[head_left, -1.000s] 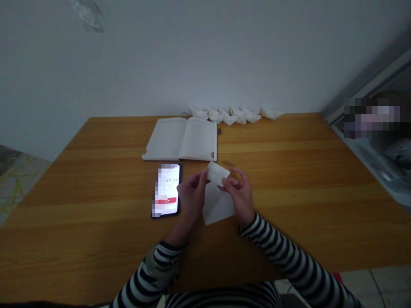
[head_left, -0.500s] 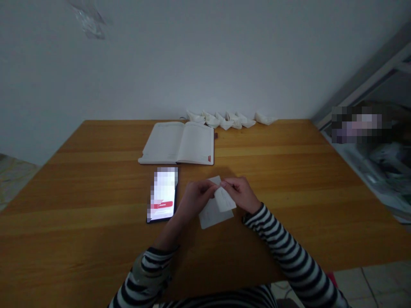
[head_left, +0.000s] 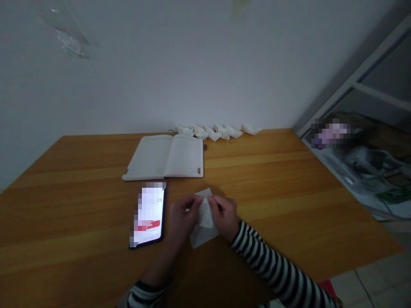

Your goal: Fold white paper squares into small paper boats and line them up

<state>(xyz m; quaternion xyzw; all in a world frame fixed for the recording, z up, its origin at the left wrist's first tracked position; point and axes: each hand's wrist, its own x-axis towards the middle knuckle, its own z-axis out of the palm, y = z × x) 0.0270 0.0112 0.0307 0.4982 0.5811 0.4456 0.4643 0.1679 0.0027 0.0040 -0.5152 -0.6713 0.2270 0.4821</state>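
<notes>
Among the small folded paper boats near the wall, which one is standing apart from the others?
The rightmost paper boat: a gap separates it, while the other boats sit close together in a row.

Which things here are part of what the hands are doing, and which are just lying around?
In hand: left hand, right hand, white paper.
Lying around: paper boats, open notebook, phone, table.
</notes>
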